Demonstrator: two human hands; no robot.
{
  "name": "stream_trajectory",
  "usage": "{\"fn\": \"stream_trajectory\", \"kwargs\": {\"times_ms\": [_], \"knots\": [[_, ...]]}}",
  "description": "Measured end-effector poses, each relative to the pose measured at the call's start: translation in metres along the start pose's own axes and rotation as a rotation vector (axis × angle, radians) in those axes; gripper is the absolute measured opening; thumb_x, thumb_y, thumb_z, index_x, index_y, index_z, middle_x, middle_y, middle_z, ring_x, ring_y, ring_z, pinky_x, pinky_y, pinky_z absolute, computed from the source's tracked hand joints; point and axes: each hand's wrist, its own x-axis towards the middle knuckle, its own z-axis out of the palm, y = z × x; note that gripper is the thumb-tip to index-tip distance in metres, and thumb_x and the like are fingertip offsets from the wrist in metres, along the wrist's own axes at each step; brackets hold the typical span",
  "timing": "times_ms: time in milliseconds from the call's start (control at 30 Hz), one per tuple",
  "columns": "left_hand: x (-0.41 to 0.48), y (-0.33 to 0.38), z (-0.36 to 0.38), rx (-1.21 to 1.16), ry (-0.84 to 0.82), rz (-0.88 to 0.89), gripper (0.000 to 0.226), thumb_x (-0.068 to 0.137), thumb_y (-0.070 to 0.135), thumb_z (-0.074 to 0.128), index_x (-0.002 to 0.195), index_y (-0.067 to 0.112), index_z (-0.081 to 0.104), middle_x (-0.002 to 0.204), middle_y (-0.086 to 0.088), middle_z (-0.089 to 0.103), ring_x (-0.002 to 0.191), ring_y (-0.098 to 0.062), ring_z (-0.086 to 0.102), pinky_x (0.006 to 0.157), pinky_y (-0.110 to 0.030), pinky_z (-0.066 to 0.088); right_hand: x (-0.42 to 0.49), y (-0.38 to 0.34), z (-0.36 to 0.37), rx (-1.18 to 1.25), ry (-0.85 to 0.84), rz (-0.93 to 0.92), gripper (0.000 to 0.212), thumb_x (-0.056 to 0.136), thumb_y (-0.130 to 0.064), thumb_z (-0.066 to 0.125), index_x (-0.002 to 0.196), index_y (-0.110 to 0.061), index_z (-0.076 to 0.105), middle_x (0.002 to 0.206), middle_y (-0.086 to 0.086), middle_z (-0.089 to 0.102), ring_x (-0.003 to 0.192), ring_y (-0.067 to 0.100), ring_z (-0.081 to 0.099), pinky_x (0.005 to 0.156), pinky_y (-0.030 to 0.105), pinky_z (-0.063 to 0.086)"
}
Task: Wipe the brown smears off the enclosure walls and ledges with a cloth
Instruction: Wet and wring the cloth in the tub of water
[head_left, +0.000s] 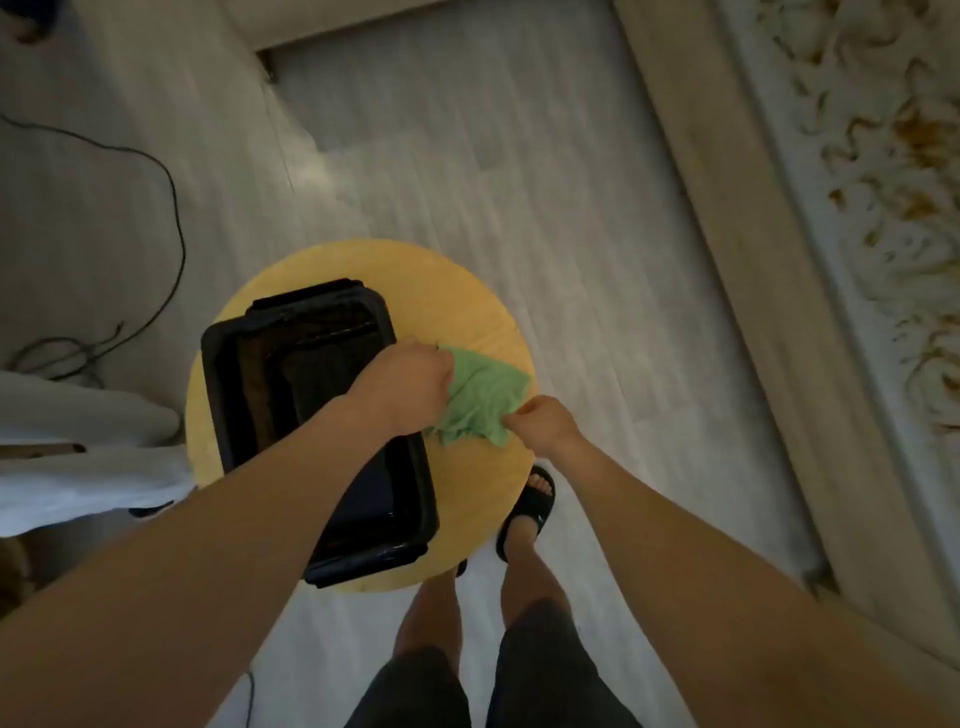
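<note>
The black enclosure (221, 395) sat on the round table (467, 301), toward nine o'clock. At its three o'clock rim the left hand (410, 379) gripped the green cloth (480, 400) with curled fingers. The right hand (543, 423) pinched a corner, probably pulling it flat for wiping.

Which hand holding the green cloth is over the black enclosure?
The left hand, at the rim of the enclosure; the right hand pinches the cloth over the yellow table.

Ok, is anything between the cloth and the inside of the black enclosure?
Nothing visible does. The left hand and right hand hold the green cloth at the rim of the enclosure, and no lid shows over it.
</note>
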Motion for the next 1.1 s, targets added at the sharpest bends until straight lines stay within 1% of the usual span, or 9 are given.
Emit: {"fn": "stream_trajectory", "kwargs": {"times_ms": [133, 267, 400, 500, 600, 767, 833, 933, 1100], "knots": [[0.008, -0.002, 0.008, 0.11, 0.053, 0.028, 0.013, 0.093, 0.01, 0.049, 0.085, 0.02, 0.051, 0.083, 0.002, 0.05, 0.086, -0.017, 0.041, 0.072, -0.032, 0.025, 0.024, 0.004, 0.014, -0.07, 0.066, 0.13, 0.041, 0.097, -0.044, 0.066, 0.069, -0.019, 0.049, 0.067, 0.001, 0.049, 0.058, 0.016, 0.048, 0.048, 0.029, 0.032], [0.01, -0.001, 0.011, 0.118, 0.046, 0.023, 0.012, 0.095, 0.015, 0.049, 0.088, 0.02, 0.057, 0.091, 0.001, 0.062, 0.088, -0.017, 0.043, 0.077, -0.032, 0.024, 0.03, 0.001, 0.017, -0.061, 0.074, 0.066, 0.04, 0.1, -0.029, 0.061, 0.065, -0.017, 0.047, 0.065, 0.003, 0.048, 0.06, 0.021, 0.048, 0.049, 0.031, 0.031], [0.007, 0.007, 0.005, 0.112, 0.013, 0.011, 0.013, 0.095, 0.021, 0.051, 0.097, 0.019, 0.063, 0.096, 0.002, 0.063, 0.096, -0.022, 0.053, 0.079, -0.034, 0.03, 0.006, -0.016, -0.005, 0.216, 0.036, -0.014, 0.035, 0.092, -0.029, 0.059, 0.069, -0.015, 0.038, 0.068, 0.007, 0.037, 0.064, 0.022, 0.037, 0.06, 0.031, 0.028], [0.004, 0.023, 0.0, -0.165, -0.081, -0.034, 0.027, 0.095, 0.034, 0.063, 0.118, 0.02, 0.059, 0.109, 0.002, 0.06, 0.101, -0.018, 0.055, 0.078, -0.032, 0.041, -0.028, -0.039, -0.037, 0.431, -0.05, -0.091, 0.015, 0.091, -0.021, 0.056, 0.079, -0.014, 0.05, 0.079, 0.009, 0.045, 0.075, 0.022, 0.046, 0.069, 0.036, 0.041], [-0.003, 0.053, -0.011, -0.494, -0.105, -0.017, 0.051, 0.086, 0.049, 0.078, 0.118, 0.02, 0.05, 0.105, 0.008, 0.058, 0.09, -0.008, 0.058, 0.069, -0.026, 0.044, -0.061, -0.059, -0.064, 0.581, -0.186, -0.175, 0.033, 0.097, -0.007, 0.053, 0.066, -0.017, 0.054, 0.072, 0.002, 0.055, 0.073, 0.017, 0.057, 0.069, 0.03, 0.049], [-0.017, 0.079, -0.026, -0.624, 0.158, -0.057, 0.033, 0.09, 0.021, 0.074, 0.107, 0.014, 0.046, 0.088, 0.001, 0.059, 0.076, -0.016, 0.058, 0.055, -0.02, 0.04, -0.098, -0.077, -0.086, 0.667, -0.342, -0.277, 0.017, 0.102, -0.012, 0.054, 0.088, -0.01, 0.063, 0.092, 0.01, 0.066, 0.086, 0.018, 0.066, 0.08, 0.032, 0.054], [-0.023, 0.077, -0.032, -0.677, 0.224, -0.103, 0.014, 0.095, 0.011, 0.06, 0.104, 0.018, 0.052, 0.085, 0.001, 0.062, 0.075, -0.015, 0.059, 0.055, -0.023, 0.04, -0.102, -0.081, -0.092, 0.682, -0.315, -0.284, 0.019, 0.104, -0.015, 0.051, 0.098, -0.008, 0.067, 0.097, 0.009, 0.066, 0.088, 0.019, 0.064, 0.083, 0.034, 0.052], [-0.043, 0.072, -0.048, -0.881, 0.32, -0.204, 0.023, 0.098, 0.005, 0.047, 0.092, 0.023, 0.06, 0.081, -0.001, 0.063, 0.07, -0.013, 0.056, 0.06, -0.026, 0.044, -0.101, -0.083, -0.096, 0.546, -0.159, -0.324, 0.014, 0.099, -0.017, 0.056, 0.11, -0.015, 0.064, 0.1, 0.005, 0.06, 0.086, 0.019, 0.058, 0.074, 0.032, 0.05], [-0.084, 0.062, -0.08, -1.329, 0.303, -0.252, 0.036, 0.086, -0.004, 0.042, 0.083, 0.019, 0.07, 0.08, -0.008, 0.059, 0.073, -0.021, 0.054, 0.064, -0.03, 0.044, -0.093, -0.082, -0.074, 0.196, -0.165, -0.375, 0.075, 0.092, -0.027, 0.071, 0.152, -0.047, 0.031, 0.134, -0.002, 0.041, 0.116, 0.018, 0.056, 0.081, 0.028, 0.052]]}}
